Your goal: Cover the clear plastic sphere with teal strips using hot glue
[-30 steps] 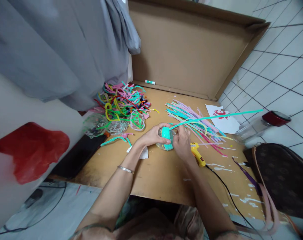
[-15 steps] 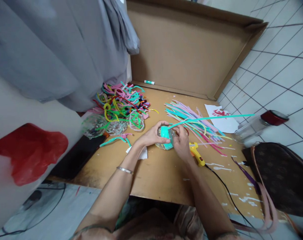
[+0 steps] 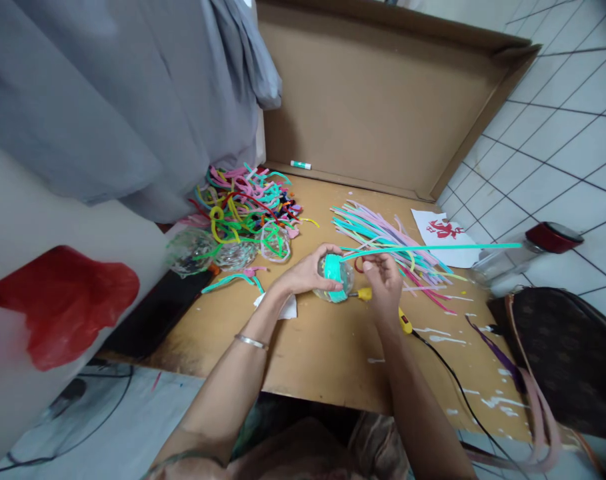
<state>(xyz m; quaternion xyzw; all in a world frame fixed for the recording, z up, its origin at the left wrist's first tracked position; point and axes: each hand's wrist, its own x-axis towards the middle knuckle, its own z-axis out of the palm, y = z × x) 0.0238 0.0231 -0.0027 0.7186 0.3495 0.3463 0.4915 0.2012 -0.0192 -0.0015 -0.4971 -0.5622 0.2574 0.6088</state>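
My left hand (image 3: 319,270) is wrapped round a clear rounded container (image 3: 324,287) with a turquoise fuzzy band about its middle. From the top of that band a long turquoise pipe cleaner (image 3: 447,247) runs out to the right, almost level. My right hand (image 3: 384,280) is just right of the container, its fingers curled at the underside of the pipe cleaner, seemingly gripping it; the exact contact is hard to see. Beneath this hand lies a yellow hot glue gun (image 3: 405,322), partly hidden, its nozzle toward the container.
Loose pipe cleaners (image 3: 373,227) lie behind my hands. At the left is a tangled, colourful pile (image 3: 243,207) beside clear round pieces (image 3: 190,252). A tumbler (image 3: 503,260) and brown bag (image 3: 553,353) stand right. A cardboard panel (image 3: 383,100) rises behind; the glue gun's cord (image 3: 453,373) crosses the table.
My right hand has left the container's side and moved right, uncovering the glue gun's nozzle. The long pipe cleaner has dropped lower and lies straighter. My left hand keeps its hold.
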